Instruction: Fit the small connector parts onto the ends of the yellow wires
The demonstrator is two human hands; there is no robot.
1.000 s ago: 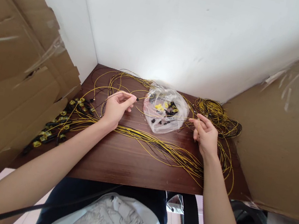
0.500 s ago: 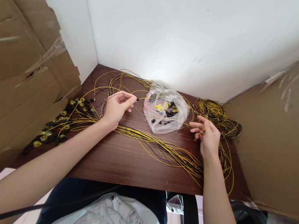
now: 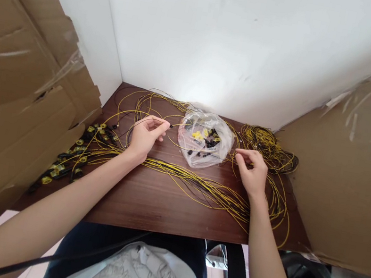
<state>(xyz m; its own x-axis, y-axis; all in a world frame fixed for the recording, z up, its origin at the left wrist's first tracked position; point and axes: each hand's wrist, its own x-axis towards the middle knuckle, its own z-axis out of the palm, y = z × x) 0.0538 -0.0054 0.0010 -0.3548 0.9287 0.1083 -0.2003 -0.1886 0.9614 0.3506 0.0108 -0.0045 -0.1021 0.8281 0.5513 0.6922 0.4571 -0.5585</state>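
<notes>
My left hand [image 3: 145, 135] is pinched on the end of a thin black-and-yellow wire [image 3: 193, 150], just left of a clear plastic bag [image 3: 204, 137] of small black and yellow connectors. That wire runs across in front of the bag to my right hand [image 3: 252, 171], whose fingers are pinched together on it. A long bundle of yellow wires [image 3: 199, 183] lies on the dark wooden table [image 3: 159, 206] in front of both hands.
A tangled coil of yellow wires [image 3: 268, 146] sits at the back right. Finished wires with black and yellow connectors [image 3: 76, 148] lie at the left edge. Cardboard sheets [image 3: 10, 93] stand on both sides, and a white wall is behind.
My right hand's fingers, spread half a second ago, have closed on the wire and shifted slightly left. The left hand has kept its pinch in place.
</notes>
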